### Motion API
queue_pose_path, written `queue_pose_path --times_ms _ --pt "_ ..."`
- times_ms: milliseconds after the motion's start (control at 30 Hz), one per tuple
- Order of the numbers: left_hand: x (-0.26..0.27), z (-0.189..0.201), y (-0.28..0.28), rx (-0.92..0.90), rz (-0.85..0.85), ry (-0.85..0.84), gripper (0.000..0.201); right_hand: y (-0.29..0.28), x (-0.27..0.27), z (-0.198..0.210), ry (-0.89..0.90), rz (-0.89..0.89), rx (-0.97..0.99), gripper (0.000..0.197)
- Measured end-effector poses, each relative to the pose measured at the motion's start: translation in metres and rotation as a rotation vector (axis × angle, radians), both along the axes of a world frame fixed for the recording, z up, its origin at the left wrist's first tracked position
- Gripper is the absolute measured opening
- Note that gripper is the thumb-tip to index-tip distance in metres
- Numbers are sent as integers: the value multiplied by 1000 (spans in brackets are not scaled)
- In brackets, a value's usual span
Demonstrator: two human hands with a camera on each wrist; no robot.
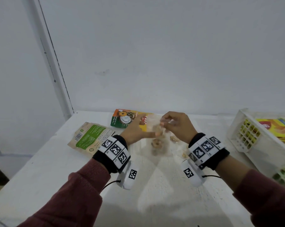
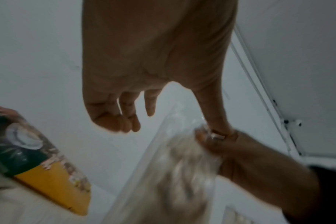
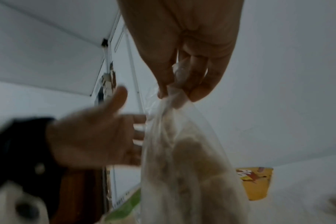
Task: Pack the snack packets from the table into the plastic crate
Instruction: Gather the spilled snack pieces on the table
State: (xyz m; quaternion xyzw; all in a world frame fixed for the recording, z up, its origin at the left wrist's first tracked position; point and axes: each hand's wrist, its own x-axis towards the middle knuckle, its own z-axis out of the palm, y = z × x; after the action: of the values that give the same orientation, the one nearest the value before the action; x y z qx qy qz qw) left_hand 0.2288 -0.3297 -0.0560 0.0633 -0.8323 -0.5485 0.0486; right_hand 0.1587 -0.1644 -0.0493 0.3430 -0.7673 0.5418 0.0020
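Observation:
A clear plastic bag of pale snacks (image 1: 157, 143) (image 3: 192, 166) hangs just above the white table (image 1: 155, 202). My right hand (image 1: 176, 125) (image 3: 175, 94) pinches its gathered top between thumb and fingers. My left hand (image 1: 138, 130) sits right beside the bag with its fingers stretched out, touching the bag's side near the top without gripping it. Behind the hands lie a green and orange packet (image 1: 123, 118), partly hidden by them, and a yellow packet (image 3: 257, 181). A brown packet with a green label (image 1: 89, 138) lies to the left. The white plastic crate (image 1: 236, 133) stands at the right.
The crate holds yellow packets (image 1: 272, 128). A white wall rises just behind the table's far edge. A few loose snack pieces (image 1: 174, 139) lie on the table under the right hand. The table's left edge drops off beside the brown packet.

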Motion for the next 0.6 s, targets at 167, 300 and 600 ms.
queue_pose_path --times_ms 167,300,600 --pt "1 -20 7 129 -193 -50 65 1 8 24 -62 75 -110 16" --pt "2 -19 12 182 -151 50 22 2 8 32 -58 60 -35 35" --pt "-8 -18 19 134 -162 92 25 1 -1 32 -44 67 82 22"
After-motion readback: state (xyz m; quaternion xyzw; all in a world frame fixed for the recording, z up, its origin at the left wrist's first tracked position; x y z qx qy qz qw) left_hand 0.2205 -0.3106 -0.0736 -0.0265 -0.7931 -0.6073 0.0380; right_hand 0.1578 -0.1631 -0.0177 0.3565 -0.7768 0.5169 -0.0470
